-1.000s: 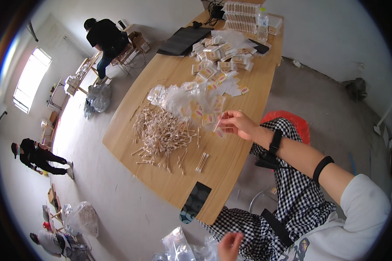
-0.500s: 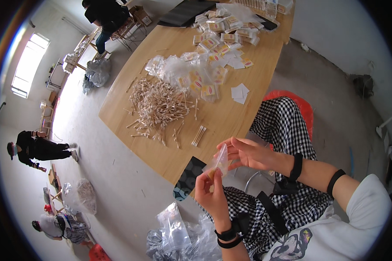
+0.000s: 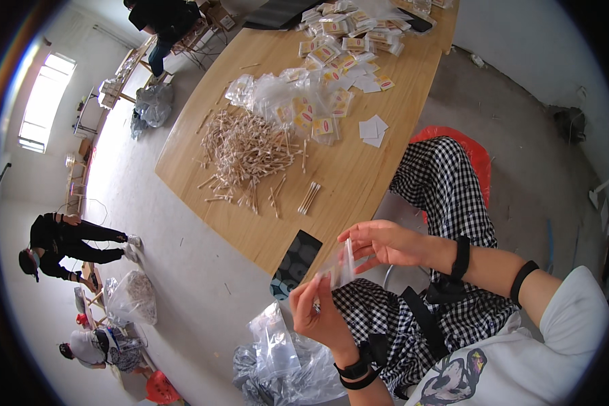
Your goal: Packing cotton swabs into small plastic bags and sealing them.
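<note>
My left hand [image 3: 321, 312] pinches the lower part of a small clear plastic bag [image 3: 342, 264] in front of my lap, beside the table's near corner. At the bag's upper edge, the fingertips of my right hand [image 3: 389, 245] close on it, the other fingers curved behind. What lies inside the bag is hard to make out. On the table [image 3: 233, 233] beyond my hands is a short row of cotton swabs [image 3: 309, 198], next to a large loose heap of cotton swabs [image 3: 247, 149]. White cards [image 3: 372, 130] lie to its right.
Clear bags with yellow labelled cards [image 3: 304, 111] and a pile of filled packets [image 3: 352, 34] cover the far side. A dark patterned pad [image 3: 296, 264] sits at the near corner. Plastic bags [image 3: 277, 358] lie below left. Other people [image 3: 74, 237] are at left.
My left hand has shifted slightly left and down, and the bag is held more stretched between both hands. My right fingers have closed in on its edge. A person at left has moved.
</note>
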`<state>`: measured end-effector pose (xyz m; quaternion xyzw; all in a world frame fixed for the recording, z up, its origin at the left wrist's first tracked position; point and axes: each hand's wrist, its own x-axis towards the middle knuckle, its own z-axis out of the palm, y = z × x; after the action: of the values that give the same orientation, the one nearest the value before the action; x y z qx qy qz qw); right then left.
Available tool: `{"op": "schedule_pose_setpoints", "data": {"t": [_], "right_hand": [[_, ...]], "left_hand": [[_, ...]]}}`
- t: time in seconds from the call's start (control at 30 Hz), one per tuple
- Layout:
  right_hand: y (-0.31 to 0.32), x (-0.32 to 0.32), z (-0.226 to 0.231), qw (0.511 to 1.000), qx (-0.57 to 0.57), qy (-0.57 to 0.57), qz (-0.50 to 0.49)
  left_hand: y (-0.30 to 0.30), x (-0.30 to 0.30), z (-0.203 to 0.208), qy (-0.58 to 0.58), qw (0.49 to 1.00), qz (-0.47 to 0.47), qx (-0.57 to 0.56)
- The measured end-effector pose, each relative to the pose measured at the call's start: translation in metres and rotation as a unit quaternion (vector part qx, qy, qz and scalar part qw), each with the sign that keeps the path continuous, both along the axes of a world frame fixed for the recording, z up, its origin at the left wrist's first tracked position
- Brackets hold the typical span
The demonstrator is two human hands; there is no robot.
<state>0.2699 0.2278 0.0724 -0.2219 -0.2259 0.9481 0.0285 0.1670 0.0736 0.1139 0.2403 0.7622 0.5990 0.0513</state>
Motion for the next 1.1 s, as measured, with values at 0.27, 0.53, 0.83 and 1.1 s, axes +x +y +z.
{"op": "schedule_pose_setpoints", "data": {"t": [0.27, 0.53, 0.83, 1.1], "right_hand": [[-0.014, -0.006, -0.002, 0.983, 0.183, -0.026, 0.019], [-0.03, -0.013, 0.04, 0.865, 0.492, -0.077, -0.063], [-0.049, -0.001, 0.038, 0.706, 0.704, 0.011, -0.08], [-0.049, -0.002, 0.038, 0.691, 0.721, -0.014, -0.053]], "left_hand": [[0.001, -0.003, 0.002, -0.032, 0.996, 0.058, 0.058], [-0.002, 0.007, 0.005, 0.01, 0.996, -0.046, -0.069], [-0.004, 0.025, -0.032, -0.206, 0.97, -0.082, 0.099], [-0.015, 0.027, -0.042, -0.333, 0.933, -0.098, 0.094]]}}
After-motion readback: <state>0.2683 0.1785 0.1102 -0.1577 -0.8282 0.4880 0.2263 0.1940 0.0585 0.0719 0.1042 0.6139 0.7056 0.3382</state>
